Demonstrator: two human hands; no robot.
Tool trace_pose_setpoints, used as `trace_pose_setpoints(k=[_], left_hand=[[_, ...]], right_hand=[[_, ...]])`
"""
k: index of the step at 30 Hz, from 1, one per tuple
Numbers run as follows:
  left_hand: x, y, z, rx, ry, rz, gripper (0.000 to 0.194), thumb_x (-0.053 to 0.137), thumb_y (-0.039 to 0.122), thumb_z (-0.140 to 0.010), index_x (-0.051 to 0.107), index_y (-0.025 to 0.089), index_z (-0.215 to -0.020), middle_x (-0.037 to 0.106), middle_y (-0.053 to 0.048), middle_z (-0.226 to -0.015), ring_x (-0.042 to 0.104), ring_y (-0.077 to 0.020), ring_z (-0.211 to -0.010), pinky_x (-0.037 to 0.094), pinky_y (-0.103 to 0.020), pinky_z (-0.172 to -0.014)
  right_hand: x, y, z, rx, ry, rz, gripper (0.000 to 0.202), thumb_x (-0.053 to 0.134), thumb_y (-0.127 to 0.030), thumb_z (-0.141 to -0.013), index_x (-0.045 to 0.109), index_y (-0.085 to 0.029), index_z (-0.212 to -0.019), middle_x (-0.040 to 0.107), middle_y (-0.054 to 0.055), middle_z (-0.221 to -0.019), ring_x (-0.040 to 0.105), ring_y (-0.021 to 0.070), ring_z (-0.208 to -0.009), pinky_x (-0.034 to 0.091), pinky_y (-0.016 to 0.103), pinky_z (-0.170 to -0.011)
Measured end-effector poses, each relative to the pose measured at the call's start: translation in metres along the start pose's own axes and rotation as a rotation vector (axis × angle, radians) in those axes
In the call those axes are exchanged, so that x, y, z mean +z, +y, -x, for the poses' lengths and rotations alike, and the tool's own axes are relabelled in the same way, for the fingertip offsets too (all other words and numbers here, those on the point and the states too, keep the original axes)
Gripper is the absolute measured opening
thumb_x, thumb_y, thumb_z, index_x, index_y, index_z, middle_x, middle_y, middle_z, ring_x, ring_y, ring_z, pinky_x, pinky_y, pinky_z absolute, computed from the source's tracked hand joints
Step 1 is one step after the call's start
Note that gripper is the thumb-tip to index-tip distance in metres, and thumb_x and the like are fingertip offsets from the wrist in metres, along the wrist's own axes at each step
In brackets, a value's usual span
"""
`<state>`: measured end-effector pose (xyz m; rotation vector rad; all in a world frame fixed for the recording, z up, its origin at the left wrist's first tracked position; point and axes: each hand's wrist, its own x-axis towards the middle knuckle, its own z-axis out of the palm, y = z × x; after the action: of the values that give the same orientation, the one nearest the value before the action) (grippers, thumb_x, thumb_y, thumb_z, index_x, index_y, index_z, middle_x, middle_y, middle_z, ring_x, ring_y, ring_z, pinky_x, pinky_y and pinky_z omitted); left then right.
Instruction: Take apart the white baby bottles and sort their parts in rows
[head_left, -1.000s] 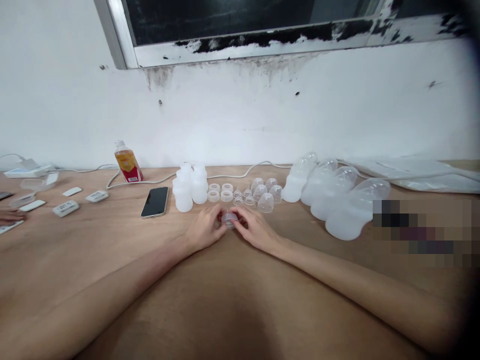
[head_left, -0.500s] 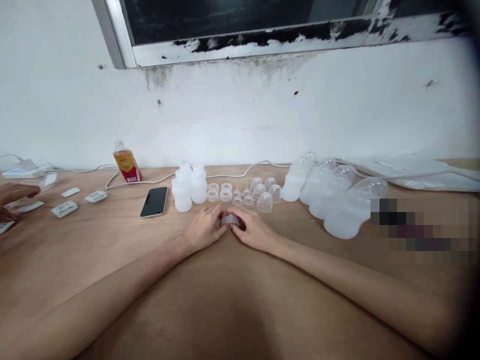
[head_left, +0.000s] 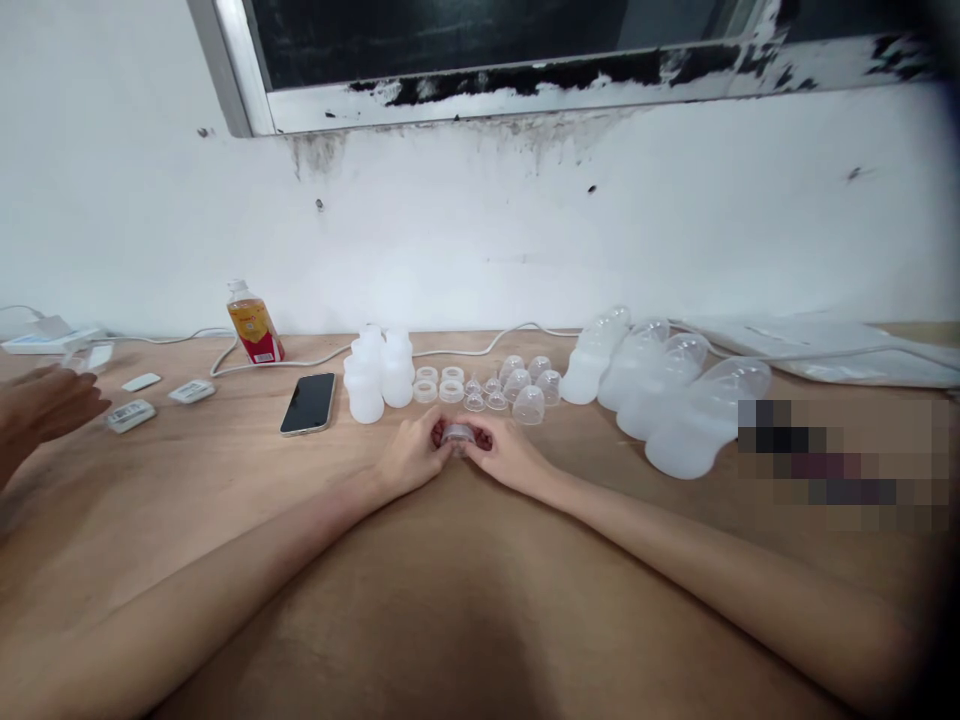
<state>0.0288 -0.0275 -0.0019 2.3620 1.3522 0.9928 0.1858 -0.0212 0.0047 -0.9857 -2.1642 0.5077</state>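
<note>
Wooden table: both hands, left hand, right hand, pinch one clear ring; four bottles behind.

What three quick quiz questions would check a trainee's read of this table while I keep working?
1. True or false: the left hand and the right hand both pinch the small clear ring.
2. What lies flat just left of the white bottles: A) a phone, B) a spoon, C) a book?
3. Fill in: a co-worker's hand comes in from the far ___ edge.

Key:
1. True
2. A, the phone
3. left
</note>
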Motion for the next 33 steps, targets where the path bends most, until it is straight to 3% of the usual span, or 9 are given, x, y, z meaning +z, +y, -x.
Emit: trace_pose_setpoints(k=[5, 10, 15, 25, 33], left_hand=[[-0.0078, 0.0049, 0.0029, 0.03, -0.002, 0.179, 0.018, 0.037, 0.026, -0.082, 0.047, 0.016, -0.093, 0.059, -0.001, -0.073, 0.052, -0.0108, -0.059, 0.039, -0.022, -0.054], [-0.0098, 0.0096, 0.0058, 0.055, -0.012, 0.095, 0.015, 0.037, 0.026, -0.082, 0.048, 0.016, -0.087, 0.057, 0.002, -0.062, 0.046, -0.0085, -0.049, 0.034, -0.02, -0.048], [-0.0063, 0.0072, 0.0052, 0.074, 0.019, 0.051, 0.01, 0.04, 0.024, -0.079, 0.048, 0.017, -0.08, 0.056, 0.003, -0.063, 0.047, -0.0081, -0.051, 0.034, -0.019, -0.049], [-0.0094, 0.0095, 0.0063, 0.046, -0.01, 0.05, 0.014, 0.036, 0.026, -0.082, 0.046, 0.018, -0.088, 0.059, 0.001, -0.07, 0.049, -0.0094, -0.052, 0.035, -0.021, -0.05], [-0.0081, 0.0075, 0.0081, 0.037, -0.037, -0.063, 0.007, 0.041, 0.023, -0.077, 0.047, 0.019, -0.08, 0.059, 0.003, -0.07, 0.05, -0.009, -0.053, 0.035, -0.019, -0.05]], right_hand=[[-0.0005, -0.0015, 0.004, -0.03, 0.061, -0.07, 0.029, 0.038, -0.029, -0.082, 0.052, -0.018, -0.104, 0.061, 0.004, -0.081, 0.054, 0.0126, -0.064, 0.042, 0.025, -0.058], [0.0009, -0.0021, 0.0071, -0.125, 0.105, 0.027, 0.022, 0.036, -0.025, -0.083, 0.051, -0.017, -0.097, 0.06, 0.004, -0.079, 0.054, 0.0131, -0.066, 0.041, 0.025, -0.061], [0.0016, -0.0026, 0.0086, -0.165, 0.072, 0.097, 0.017, 0.035, -0.019, -0.082, 0.048, -0.018, -0.094, 0.059, 0.004, -0.08, 0.053, 0.0131, -0.067, 0.04, 0.025, -0.062], [0.0008, -0.0048, 0.0068, -0.111, 0.079, 0.069, 0.015, 0.034, -0.021, -0.083, 0.046, -0.018, -0.092, 0.054, 0.001, -0.07, 0.05, 0.0117, -0.06, 0.038, 0.023, -0.058], [0.0021, -0.0042, 0.0078, -0.164, 0.035, 0.091, 0.009, 0.036, -0.016, -0.08, 0.044, -0.018, -0.084, 0.052, 0.001, -0.069, 0.048, 0.0114, -0.06, 0.036, 0.022, -0.058]])
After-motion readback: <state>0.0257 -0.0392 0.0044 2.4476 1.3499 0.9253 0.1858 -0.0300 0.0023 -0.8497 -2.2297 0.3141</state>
